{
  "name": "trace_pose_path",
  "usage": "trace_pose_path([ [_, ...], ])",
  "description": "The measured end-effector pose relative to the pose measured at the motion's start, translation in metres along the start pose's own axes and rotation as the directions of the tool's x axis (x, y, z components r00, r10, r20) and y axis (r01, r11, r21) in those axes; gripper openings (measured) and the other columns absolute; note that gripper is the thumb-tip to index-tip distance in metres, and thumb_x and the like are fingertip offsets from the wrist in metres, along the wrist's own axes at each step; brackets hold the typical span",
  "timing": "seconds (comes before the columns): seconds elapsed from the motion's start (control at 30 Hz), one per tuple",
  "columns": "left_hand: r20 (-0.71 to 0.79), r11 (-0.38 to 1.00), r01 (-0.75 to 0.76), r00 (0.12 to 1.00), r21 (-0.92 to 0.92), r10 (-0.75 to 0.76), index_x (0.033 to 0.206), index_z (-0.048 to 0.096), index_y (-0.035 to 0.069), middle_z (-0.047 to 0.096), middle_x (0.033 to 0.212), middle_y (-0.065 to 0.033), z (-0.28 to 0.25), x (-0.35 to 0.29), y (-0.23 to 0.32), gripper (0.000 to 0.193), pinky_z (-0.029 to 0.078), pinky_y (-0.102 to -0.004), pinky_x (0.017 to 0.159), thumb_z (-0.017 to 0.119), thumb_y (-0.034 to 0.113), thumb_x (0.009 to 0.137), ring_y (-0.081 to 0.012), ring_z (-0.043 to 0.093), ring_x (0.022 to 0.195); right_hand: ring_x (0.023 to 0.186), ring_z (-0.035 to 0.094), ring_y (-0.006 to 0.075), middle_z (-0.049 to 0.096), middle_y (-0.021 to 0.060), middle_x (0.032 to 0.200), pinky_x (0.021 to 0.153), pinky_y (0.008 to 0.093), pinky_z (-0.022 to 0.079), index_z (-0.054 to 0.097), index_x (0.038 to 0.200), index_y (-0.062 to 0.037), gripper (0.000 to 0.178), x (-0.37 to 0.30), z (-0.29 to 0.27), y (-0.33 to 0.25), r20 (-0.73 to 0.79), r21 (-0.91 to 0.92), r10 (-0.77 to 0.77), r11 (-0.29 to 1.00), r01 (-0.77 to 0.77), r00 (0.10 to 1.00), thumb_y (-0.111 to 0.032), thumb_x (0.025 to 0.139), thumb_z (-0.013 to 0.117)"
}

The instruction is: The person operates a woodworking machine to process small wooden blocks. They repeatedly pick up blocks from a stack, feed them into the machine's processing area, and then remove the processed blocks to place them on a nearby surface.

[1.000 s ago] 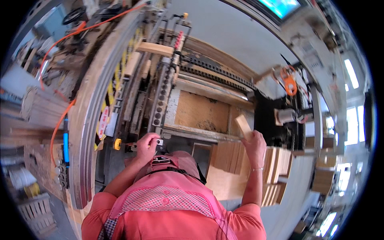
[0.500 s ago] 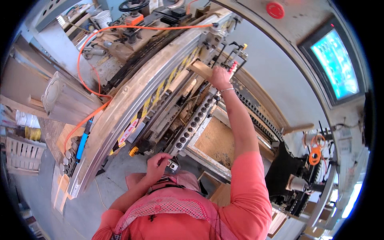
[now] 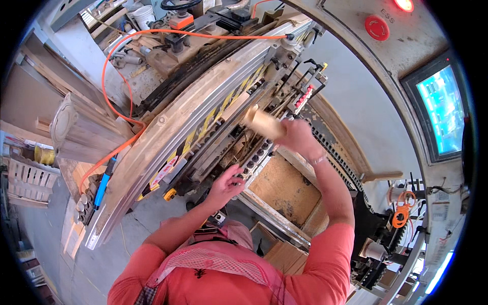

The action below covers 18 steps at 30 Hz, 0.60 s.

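Note:
My right hand (image 3: 299,138) grips the right end of a short wooden board (image 3: 265,125), which is smeared by motion. It holds the board above the machine's bed, over a rail with a row of round black pieces (image 3: 258,154). My left hand (image 3: 226,188) hovers left of that rail's near end, with its fingers loosely bent and apart and nothing in them. Beneath my right hand, a sawdust-covered panel (image 3: 284,189) lies in the machine frame. Beyond the board stand clamp parts with a row of red knobs (image 3: 305,96).
A long metal beam (image 3: 152,133) with yellow-black striping borders the left side. An orange hose (image 3: 105,76) loops over it, near a blue-handled tool (image 3: 102,189). At the right are a lit screen (image 3: 441,109) and a red push button (image 3: 376,28).
My right hand has drawn the board back toward me and slightly right. My left hand has risen from my waist toward the rail. A red lamp has come into view at the top.

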State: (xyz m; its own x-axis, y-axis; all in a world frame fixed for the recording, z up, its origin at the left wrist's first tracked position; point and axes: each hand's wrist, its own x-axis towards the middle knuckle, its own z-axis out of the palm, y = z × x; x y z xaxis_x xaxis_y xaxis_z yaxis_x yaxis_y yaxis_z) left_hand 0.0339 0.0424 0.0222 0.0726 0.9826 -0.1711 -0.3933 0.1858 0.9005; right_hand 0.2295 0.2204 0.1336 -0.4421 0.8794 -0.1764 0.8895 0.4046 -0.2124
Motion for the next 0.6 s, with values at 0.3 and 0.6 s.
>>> trace_pose_path([
  [0.3,0.129,0.996,0.007,0.992,-0.086,0.005,0.119,0.043,0.004,0.055,0.110,-0.0089,-0.002,0.023,-0.003,0.032,0.051,-0.0281,0.064,0.052,0.005,0.088,-0.0128,0.057,0.085,0.062,0.060,0.0177,0.064,0.0131,0.071,0.059,0.0306,0.048,0.064,0.086,-0.0019,0.041,-0.031,0.006,-0.036,0.258,0.385,-0.148,0.922,0.039,0.955,-0.030,0.059,0.078],
  [0.6,0.117,0.957,-0.206,0.976,0.203,0.185,0.106,0.045,0.000,0.054,0.101,-0.0094,-0.028,-0.019,-0.016,0.024,0.043,-0.0264,0.072,0.051,0.004,0.083,-0.0114,0.051,0.083,0.075,0.063,0.0307,0.065,0.0161,0.080,0.067,0.0391,0.052,0.064,0.084,-0.0039,0.040,0.108,0.041,0.055,-0.147,-0.122,0.195,0.969,-0.214,0.970,-0.032,0.057,0.074],
])
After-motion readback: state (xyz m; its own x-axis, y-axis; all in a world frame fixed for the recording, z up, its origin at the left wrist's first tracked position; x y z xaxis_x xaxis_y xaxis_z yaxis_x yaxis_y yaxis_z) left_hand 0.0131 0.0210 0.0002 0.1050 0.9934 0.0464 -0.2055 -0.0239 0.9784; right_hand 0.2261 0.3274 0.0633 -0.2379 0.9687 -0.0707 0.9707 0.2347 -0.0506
